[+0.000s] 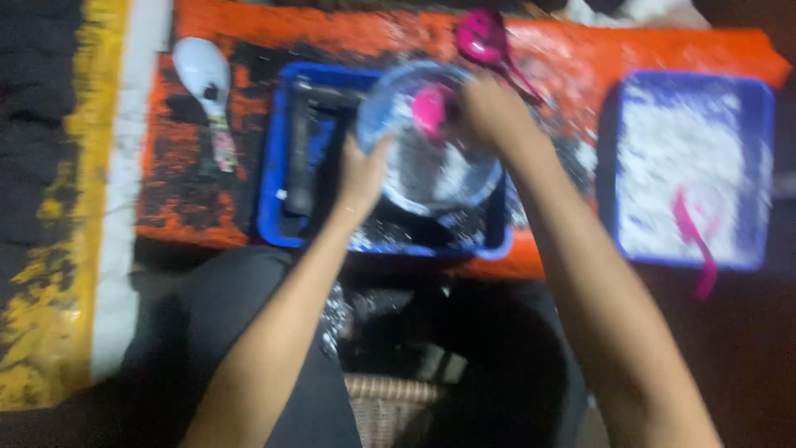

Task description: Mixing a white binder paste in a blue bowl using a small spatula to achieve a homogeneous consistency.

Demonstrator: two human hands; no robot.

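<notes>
My left hand (358, 178) grips the near-left rim of a clear round bowl (439, 178) dusted with white powder. The bowl is tilted over a blue rectangular tray (272, 207) that holds dark material and white powder. My right hand (489, 108) is at the bowl's far rim and holds a small pink object (431, 108) inside the bowl. The view is blurred, so the pink object's exact shape is unclear.
A second blue tray (767, 166) full of white powder, with a pink spoon (692, 236) in it, sits at the right. A pink ladle (485, 41) lies behind the bowl. A white spoon (207, 91) rests at the left on the orange-and-black board (191, 199).
</notes>
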